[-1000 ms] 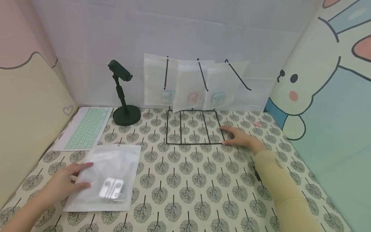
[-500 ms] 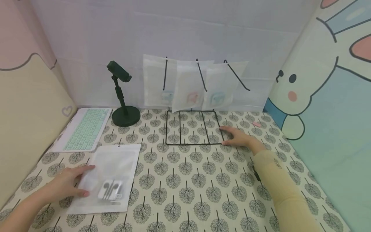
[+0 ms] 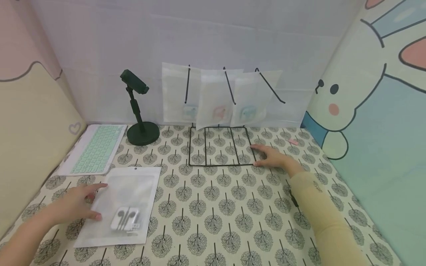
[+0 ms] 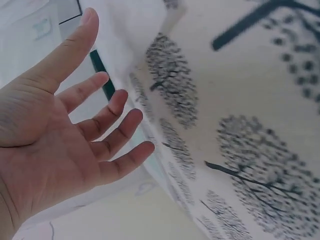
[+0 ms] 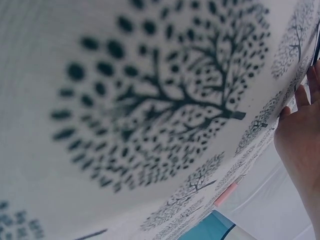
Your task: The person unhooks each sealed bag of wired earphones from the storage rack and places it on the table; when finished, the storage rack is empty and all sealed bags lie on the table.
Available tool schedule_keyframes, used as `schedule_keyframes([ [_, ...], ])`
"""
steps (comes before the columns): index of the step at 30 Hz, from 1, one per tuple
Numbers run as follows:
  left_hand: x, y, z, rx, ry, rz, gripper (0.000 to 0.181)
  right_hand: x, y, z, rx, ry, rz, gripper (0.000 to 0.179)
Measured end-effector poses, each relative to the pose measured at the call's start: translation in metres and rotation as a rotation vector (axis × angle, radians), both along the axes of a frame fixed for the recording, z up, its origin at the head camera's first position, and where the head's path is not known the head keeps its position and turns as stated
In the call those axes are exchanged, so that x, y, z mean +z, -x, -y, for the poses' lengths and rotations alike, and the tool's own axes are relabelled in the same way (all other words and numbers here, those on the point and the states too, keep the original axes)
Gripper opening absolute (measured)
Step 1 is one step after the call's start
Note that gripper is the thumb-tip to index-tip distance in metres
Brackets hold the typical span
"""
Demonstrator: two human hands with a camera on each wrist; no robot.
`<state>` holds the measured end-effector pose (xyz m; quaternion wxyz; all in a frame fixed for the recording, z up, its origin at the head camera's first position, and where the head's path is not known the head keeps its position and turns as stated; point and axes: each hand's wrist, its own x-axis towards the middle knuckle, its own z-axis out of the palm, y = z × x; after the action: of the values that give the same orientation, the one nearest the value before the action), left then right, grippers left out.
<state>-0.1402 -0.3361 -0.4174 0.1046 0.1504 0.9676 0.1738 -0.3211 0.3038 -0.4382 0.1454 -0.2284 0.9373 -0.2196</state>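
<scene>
A frosted zip bag (image 3: 133, 188) lies flat on the patterned cloth at the left, with white wired earphones in a clear case (image 3: 124, 218) showing through it. My left hand (image 3: 71, 205) is at the bag's left edge. Its index finger and thumb reach over that edge; whether they touch is unclear. In the left wrist view the left hand (image 4: 65, 130) has spread, relaxed fingers and an unfilled palm. My right hand (image 3: 273, 157) rests against the right side of the black wire rack's base (image 3: 221, 165), fingers slightly bent. Its fingertips are partly cut off in the right wrist view.
Several frosted bags, including a middle bag (image 3: 216, 88), hang from the rack's hooks at the back. A dark green stand (image 3: 143, 133) and a white-and-mint keyboard (image 3: 98, 149) are at the back left. A small pink piece (image 3: 293, 142) lies right of the rack.
The glare on the bag has gone and the earphones show more clearly. My left hand dipped slightly, then rose and drew a little left. The right hand stayed at the rack.
</scene>
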Motion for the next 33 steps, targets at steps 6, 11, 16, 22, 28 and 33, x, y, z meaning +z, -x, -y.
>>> schedule_keyframes([
  [6, 0.023, 0.011, -0.015, 0.015, -0.068, -0.092, 0.095, 0.002, -0.002, 0.002, 0.002, 0.012, 0.01, 0.084],
  [11, 0.049, 0.028, -0.036, 0.013, -0.122, -0.139, 0.085, 0.002, -0.002, 0.002, -0.011, 0.003, 0.013, 0.084],
  [16, 0.075, 0.044, -0.059, 0.009, -0.179, -0.19, 0.083, 0.003, -0.002, 0.002, -0.006, 0.011, 0.025, 0.085],
  [22, 0.098, 0.064, -0.086, 0.028, -0.229, -0.222, 0.084, 0.001, -0.001, 0.001, -0.006, 0.007, 0.012, 0.085],
  [28, 0.106, 0.091, -0.11, 0.064, -0.293, -0.286, 0.084, 0.001, 0.0, 0.0, -0.008, 0.005, 0.013, 0.085],
  [33, 0.106, 0.115, -0.131, 0.071, -0.357, -0.279, 0.089, 0.003, -0.002, 0.001, -0.007, 0.013, 0.019, 0.084],
])
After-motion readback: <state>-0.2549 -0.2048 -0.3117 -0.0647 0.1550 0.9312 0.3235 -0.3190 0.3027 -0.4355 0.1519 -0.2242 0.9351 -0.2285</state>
